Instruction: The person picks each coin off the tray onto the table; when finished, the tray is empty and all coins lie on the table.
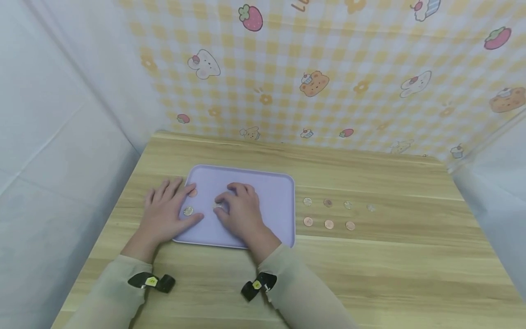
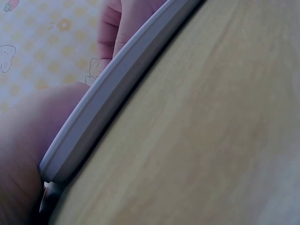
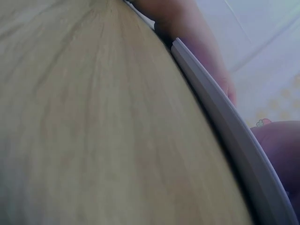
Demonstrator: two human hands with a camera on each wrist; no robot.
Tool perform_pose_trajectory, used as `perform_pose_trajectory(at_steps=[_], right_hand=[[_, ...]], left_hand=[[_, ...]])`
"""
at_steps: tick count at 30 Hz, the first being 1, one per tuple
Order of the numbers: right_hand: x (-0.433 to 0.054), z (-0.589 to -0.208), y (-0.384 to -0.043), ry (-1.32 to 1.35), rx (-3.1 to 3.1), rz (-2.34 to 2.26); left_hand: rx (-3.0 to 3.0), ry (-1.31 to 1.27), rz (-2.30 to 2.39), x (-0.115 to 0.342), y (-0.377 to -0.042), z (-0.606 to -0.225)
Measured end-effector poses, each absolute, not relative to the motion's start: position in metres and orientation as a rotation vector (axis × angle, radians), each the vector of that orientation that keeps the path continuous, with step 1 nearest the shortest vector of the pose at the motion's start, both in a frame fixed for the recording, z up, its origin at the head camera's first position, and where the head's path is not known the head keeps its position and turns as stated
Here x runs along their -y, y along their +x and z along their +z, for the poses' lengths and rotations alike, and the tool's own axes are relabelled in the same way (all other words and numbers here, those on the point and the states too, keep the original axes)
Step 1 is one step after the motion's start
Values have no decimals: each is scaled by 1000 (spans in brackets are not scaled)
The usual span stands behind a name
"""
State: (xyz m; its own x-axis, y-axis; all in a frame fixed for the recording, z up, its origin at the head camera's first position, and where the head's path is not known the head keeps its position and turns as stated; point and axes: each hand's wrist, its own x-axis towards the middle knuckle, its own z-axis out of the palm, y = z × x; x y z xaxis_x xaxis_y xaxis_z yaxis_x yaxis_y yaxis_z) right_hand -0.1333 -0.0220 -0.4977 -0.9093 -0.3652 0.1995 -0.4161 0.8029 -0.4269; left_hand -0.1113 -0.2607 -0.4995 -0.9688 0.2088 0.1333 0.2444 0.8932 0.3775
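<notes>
A lilac tray (image 1: 271,183) lies flat on the wooden table. My left hand (image 1: 162,217) rests across its left edge, fingers spread and thumb reaching over the tray. Between that thumb and forefinger lie a silver-coloured coin (image 1: 188,210) and a copper-coloured coin (image 1: 192,193), the latter partly under the forefinger's tip. Over the middle of the tray, my right hand (image 1: 243,212) has its fingers curled and pinches a pale silvery coin (image 1: 218,205), mostly covered by the fingertips. Both wrist views show mainly the tray's outer wall (image 2: 112,89) and parts of the hands; no coin is visible there.
Right of the tray, several coins lie in two rows on the table (image 1: 390,265): an upper row including a silver coin (image 1: 307,201), and a lower row of copper coins (image 1: 329,224). A checked yellow cloth (image 1: 283,59) hangs behind; white sheets (image 1: 49,151) flank the sides.
</notes>
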Motion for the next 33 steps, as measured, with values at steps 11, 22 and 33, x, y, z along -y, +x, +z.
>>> perform_pose_trajectory(at_steps=[11, 22, 33], right_hand=[[22, -498, -136, 649, 2870, 797], [19, -502, -134, 1069, 2553, 793], [18, -502, -135, 933, 2563, 1090]], left_hand=[[2977, -353, -604, 261, -111, -499], [2985, -355, -586, 260, -110, -498], [2968, -355, -591, 261, -111, -501]])
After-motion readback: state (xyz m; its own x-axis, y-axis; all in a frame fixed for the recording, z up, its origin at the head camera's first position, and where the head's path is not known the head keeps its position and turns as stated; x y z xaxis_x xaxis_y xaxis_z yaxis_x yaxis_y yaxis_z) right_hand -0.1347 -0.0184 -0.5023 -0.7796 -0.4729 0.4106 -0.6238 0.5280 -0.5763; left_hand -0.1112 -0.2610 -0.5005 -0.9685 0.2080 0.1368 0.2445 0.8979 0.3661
